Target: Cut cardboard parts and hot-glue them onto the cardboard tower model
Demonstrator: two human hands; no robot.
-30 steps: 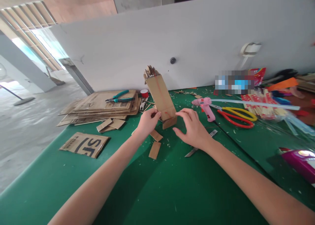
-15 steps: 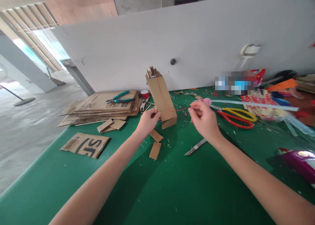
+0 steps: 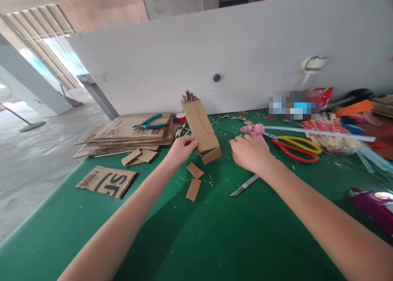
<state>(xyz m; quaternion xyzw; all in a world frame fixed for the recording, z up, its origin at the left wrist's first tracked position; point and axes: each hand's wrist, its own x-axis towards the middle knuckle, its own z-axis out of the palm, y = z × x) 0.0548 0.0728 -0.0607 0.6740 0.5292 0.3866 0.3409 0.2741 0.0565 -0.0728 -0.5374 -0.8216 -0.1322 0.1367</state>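
Note:
A narrow cardboard box [image 3: 201, 127] leans on the green table, with several strips poking out of its top end. At its lower left edge, my left hand [image 3: 183, 149] is closed, thumb and fingers pinching the box's side. A thin red string [image 3: 201, 119] curves down the box's front face toward the right. My right hand [image 3: 250, 152] is closed to the right of the box, its fingertips pinched at the string's faint far end. Just behind that hand lies a pink glue gun [image 3: 253, 128] with a long clear glue stick. A knife blade [image 3: 244, 185] lies below it.
Teal pliers [image 3: 150, 123] rest on stacked cardboard sheets [image 3: 129, 129] at the left. Small cardboard pieces [image 3: 193, 189] lie in front of the box. Red and yellow scissors [image 3: 294, 148] and plastic packets are at the right. A grey partition [image 3: 172, 64] rises behind the table.
The box has tilted and sunk slightly. My right hand has moved a little left and down and its fingers have turned over. The string now bows across the box's face.

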